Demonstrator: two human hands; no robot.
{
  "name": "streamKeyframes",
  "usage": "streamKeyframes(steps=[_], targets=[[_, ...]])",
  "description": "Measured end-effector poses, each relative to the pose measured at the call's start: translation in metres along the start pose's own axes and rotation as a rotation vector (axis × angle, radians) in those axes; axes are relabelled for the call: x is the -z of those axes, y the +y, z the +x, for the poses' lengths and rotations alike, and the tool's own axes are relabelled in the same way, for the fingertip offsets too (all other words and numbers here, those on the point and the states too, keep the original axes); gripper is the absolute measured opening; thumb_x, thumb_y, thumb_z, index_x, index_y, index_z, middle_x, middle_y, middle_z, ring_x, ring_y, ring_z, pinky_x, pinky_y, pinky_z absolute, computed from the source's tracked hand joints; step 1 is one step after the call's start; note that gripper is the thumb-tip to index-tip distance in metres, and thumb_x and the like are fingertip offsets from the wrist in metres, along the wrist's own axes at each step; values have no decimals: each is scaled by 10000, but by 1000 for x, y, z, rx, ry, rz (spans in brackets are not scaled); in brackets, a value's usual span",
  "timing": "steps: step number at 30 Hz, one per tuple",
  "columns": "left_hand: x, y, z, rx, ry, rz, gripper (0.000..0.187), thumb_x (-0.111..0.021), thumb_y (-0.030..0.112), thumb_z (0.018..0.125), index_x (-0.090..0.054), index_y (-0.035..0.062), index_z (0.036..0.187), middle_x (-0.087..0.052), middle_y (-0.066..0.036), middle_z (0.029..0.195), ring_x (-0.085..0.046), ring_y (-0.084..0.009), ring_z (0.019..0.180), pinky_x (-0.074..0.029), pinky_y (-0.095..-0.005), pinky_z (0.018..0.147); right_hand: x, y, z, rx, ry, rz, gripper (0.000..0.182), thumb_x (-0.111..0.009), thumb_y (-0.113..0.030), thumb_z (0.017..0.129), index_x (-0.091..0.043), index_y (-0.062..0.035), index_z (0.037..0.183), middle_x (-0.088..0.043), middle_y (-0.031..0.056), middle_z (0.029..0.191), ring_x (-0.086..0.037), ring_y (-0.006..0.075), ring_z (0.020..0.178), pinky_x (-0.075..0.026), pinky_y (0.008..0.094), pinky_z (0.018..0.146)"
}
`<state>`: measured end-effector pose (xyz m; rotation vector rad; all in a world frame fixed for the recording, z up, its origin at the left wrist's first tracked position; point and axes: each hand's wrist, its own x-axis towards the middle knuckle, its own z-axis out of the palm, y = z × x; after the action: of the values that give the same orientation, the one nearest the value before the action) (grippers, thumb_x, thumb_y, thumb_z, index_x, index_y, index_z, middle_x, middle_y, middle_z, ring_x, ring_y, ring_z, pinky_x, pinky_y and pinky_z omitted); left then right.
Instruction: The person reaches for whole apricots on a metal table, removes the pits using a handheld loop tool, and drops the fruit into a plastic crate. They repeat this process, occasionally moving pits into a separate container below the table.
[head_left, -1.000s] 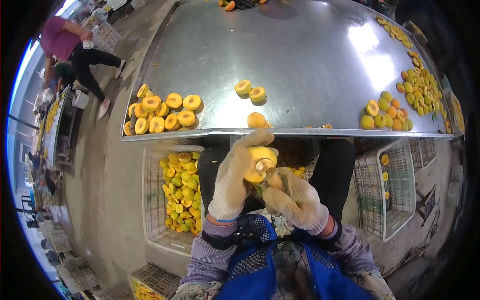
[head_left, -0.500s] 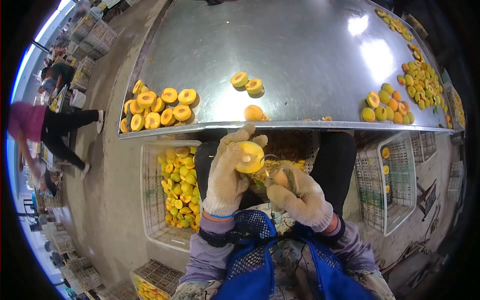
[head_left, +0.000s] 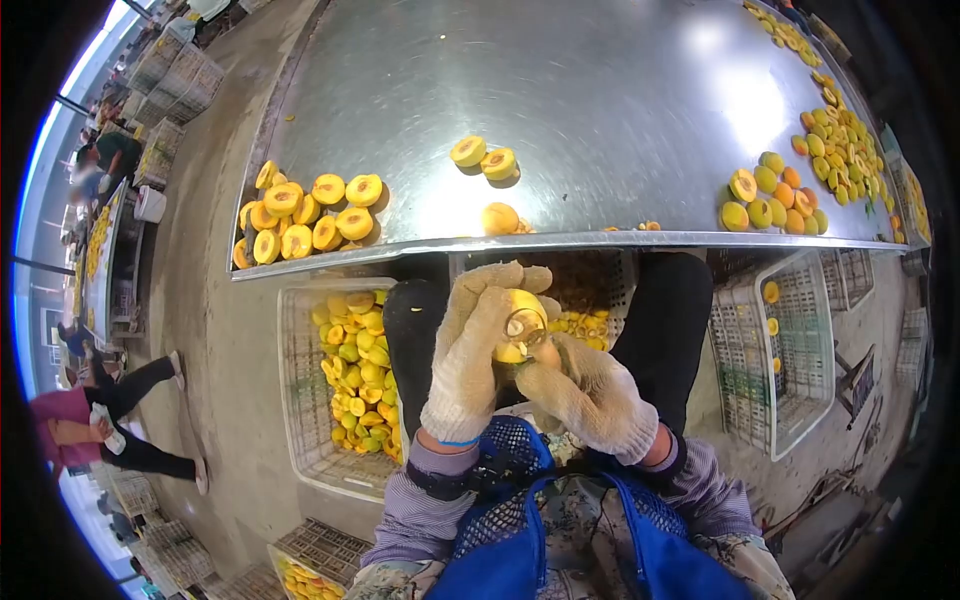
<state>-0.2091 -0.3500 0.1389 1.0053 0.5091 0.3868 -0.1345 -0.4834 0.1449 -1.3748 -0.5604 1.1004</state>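
Wrapped around a yellow peach half [head_left: 524,300], my gloved left hand [head_left: 468,345] holds it above my lap, cut face turned toward my right hand. My gloved right hand [head_left: 595,395] is closed on a pitting tool [head_left: 546,352] with a thin metal loop. The loop lies against the middle of the peach, around the pit area. My right fingers hide most of the handle. On the metal table [head_left: 590,120], just beyond my hands, are a whole peach [head_left: 499,218] and two peach halves [head_left: 482,157].
Cut peach halves [head_left: 300,215] lie at the table's left corner, and peaches [head_left: 775,205] are grouped at the right. Below stand a crate of peach halves [head_left: 287,385] and, to the right, another crate [head_left: 765,360]. At left, a person [head_left: 130,410] walks along the aisle.
My right hand has brought the tool's loop onto the peach half, which has turned and moved slightly right. The person at left has moved toward the bottom of the view.
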Motion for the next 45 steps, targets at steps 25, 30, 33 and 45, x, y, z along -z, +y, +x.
streamKeyframes(steps=[25, 30, 33, 45], targets=[[-19, -4, 1, -212, 156, -123, 378, -335, 324, 1048, -443, 1, 1211, -447, -233, 1405, -538, -345, 1216, -562, -371, 841, 2, -9, -3, -65, 28, -146, 256, -586, -335, 945, -575, -81, 919, -543, -17, 588, -540, 81, 525, -422, 255, 498], [-19, -9, -1, -365, 20, 157, 362, -420, 320, 1021, -478, 7, 1195, -572, -207, 1242, -634, -263, 990, -538, -347, 821, 4, 0, -7, -99, -74, 81, 253, -538, -317, 979, -565, -78, 901, -528, -30, 597, -478, 70, 494, -359, 246, 454], [-16, -4, 0, -362, 7, 270, 371, -444, 329, 1015, -504, 0, 1176, -594, -191, 1209, -628, -233, 958, -530, -338, 824, 4, -4, -6, -147, -146, 210, 269, -523, -313, 990, -554, -65, 892, -523, -12, 596, -478, 73, 490, -357, 241, 441], [-25, 9, -6, -376, 70, 184, 408, -359, 319, 1042, -497, -23, 1215, -574, -172, 1203, -614, -237, 1027, -503, -337, 895, -5, -14, -3, 6, -155, 232, 275, -511, -299, 1001, -551, -63, 866, -523, -17, 604, -465, 64, 503, -359, 238, 452]])
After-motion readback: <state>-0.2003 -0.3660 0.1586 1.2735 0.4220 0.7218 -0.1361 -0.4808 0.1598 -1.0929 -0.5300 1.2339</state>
